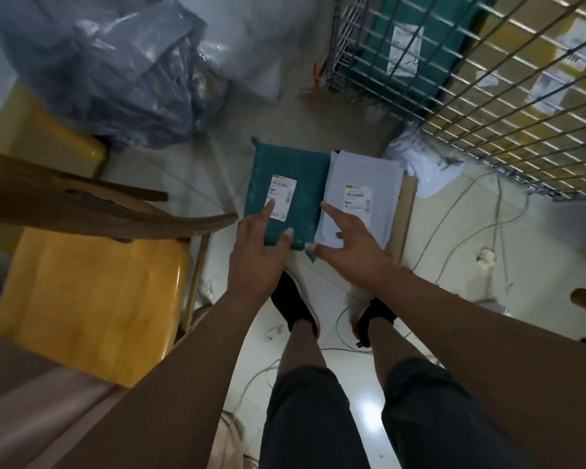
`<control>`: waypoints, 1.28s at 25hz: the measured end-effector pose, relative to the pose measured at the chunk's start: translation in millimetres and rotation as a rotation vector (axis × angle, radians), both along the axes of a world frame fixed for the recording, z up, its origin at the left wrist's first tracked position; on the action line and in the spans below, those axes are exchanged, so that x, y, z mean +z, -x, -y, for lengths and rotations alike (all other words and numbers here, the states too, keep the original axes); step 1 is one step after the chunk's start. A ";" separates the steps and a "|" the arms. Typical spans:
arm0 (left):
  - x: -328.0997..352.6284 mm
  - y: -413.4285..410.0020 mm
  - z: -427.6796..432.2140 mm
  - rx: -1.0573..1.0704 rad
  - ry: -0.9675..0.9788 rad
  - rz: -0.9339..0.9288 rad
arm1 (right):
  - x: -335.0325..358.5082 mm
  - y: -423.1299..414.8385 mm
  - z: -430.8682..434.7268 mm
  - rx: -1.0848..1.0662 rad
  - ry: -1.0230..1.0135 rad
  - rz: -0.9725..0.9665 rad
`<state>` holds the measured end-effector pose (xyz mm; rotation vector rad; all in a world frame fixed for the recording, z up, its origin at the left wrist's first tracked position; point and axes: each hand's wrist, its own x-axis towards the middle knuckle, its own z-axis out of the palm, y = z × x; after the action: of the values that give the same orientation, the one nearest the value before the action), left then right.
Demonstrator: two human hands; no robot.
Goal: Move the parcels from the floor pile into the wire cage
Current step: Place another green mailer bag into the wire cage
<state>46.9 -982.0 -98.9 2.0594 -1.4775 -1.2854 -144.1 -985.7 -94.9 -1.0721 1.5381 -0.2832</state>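
Two flat parcels lie side by side on the floor just ahead of my feet: a teal parcel [298, 191] on the left and a pale lavender parcel [362, 198] on the right, each with a white label. My left hand [257, 255] hovers over the teal parcel's near edge, fingers spread and straight, holding nothing. Over the lavender parcel's near corner is my right hand [349, 245], also spread and empty. The wire cage [508, 106] stands at the upper right, with a teal parcel and several yellow-brown boxes inside it.
A brown cardboard piece [405, 211] lies under the lavender parcel. A white bag [420, 167] sits by the cage's foot. Grey plastic bags [122, 69] are piled at the upper left. A wooden chair [92, 286] with yellow seat is at left. Cables [487, 225] run across the floor.
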 end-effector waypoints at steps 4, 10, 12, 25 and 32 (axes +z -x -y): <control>-13.5 -32.9 11.9 -0.078 -0.033 0.035 | -25.0 -37.9 11.0 -0.069 -0.027 0.001; -69.4 -66.5 47.9 -0.094 -0.088 0.003 | -65.5 -84.0 32.5 -0.159 -0.047 0.037; -91.0 -67.6 60.1 -0.058 -0.108 -0.023 | -88.6 -97.9 40.4 -0.186 -0.070 0.032; -303.5 -72.3 103.5 -0.045 -0.176 0.042 | -293.3 -105.8 80.6 -0.237 -0.129 -0.289; -336.4 -61.9 121.0 0.085 -0.229 -0.110 | -313.4 -116.1 91.1 -0.387 -0.095 -0.414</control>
<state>108.8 -1103.0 -435.3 2.1249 -1.2325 -1.5686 -28.0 -1076.8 -408.3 -0.7817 2.1132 -0.2573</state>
